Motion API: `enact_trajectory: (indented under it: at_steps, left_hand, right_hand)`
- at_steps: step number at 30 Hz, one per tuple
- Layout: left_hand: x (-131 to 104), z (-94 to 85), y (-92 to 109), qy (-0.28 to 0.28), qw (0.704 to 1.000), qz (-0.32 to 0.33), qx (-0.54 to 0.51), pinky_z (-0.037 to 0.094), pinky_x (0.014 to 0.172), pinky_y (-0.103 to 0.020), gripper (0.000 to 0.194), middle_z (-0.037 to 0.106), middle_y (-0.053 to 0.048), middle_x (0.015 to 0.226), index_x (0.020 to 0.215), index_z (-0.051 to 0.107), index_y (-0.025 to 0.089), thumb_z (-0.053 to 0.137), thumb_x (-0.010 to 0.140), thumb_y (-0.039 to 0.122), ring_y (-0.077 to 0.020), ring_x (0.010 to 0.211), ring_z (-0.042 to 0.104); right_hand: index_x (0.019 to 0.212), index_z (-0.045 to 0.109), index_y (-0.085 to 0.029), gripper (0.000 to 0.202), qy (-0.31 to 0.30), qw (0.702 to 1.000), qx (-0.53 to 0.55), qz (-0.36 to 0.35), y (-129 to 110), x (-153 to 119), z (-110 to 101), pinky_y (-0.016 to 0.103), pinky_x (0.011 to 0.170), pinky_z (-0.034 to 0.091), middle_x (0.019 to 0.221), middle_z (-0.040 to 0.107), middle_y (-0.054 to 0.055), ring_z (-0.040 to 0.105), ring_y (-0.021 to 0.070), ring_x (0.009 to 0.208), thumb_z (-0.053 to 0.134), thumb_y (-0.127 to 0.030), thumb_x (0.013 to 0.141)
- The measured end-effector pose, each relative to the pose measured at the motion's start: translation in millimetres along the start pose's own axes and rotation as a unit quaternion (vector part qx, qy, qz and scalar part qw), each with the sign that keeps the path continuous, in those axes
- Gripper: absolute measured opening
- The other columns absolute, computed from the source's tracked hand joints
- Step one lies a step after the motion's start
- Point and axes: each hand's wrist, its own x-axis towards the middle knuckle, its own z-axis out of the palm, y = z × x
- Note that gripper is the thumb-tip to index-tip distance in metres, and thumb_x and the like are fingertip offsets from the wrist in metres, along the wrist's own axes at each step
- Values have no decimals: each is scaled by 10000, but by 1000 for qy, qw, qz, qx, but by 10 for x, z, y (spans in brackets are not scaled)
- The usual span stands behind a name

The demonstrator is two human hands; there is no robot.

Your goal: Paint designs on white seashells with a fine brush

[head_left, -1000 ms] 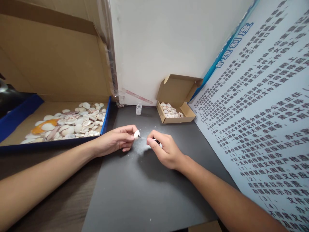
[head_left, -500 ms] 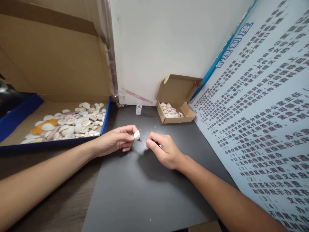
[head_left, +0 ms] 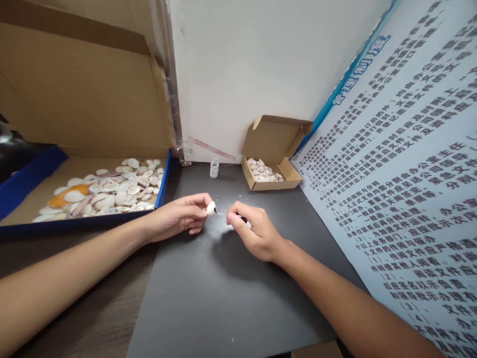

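Observation:
My left hand (head_left: 188,215) pinches a small white seashell (head_left: 210,208) between thumb and fingertips, raised over the dark grey mat (head_left: 194,298). A small dark tip or mark (head_left: 215,211) shows at the shell's right edge; whether it belongs to a tool, I cannot tell. Just to the right, apart from the shell, my right hand (head_left: 253,229) is closed around a slim black tool (head_left: 244,219) with a whitish part, mostly hidden by the fingers. Pale dust and specks lie on the mat below and between the hands.
At left, a blue-edged cardboard box (head_left: 163,184) holds many white shells and an orange piece (head_left: 61,200). A small glass vial (head_left: 213,169) stands at the back. Right of it, an open small carton (head_left: 270,186) contains shells. A printed board (head_left: 402,164) leans at right.
The dark tip at the shell has shifted slightly up and the shell has turned a little. More of the black tool shows in my right hand. Pale dust below looks more visible.

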Motion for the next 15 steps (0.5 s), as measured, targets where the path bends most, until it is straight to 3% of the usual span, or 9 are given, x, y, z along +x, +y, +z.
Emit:
enact_trajectory:
  at_steps: [5,15]
  left_hand:
    - [-6,6,10,5,1000,-1,-2,347,498,-197,122,450,41,662,805,550,182,671,792,188,-78,536,353]
    - [8,-10,-6,-9,1000,4,10,347,491,-205,110,472,32,677,810,586,177,690,785,206,-84,548,372]
  right_hand:
    - [757,516,-194,273,-43,999,-11,16,1,-8,-5,235,623,368,682,533,-20,487,115,622,414,-293,990]
    - [812,542,-201,224,31,999,-13,1,25,13,20,234,630,387,700,550,-11,506,126,645,461,-321,983]
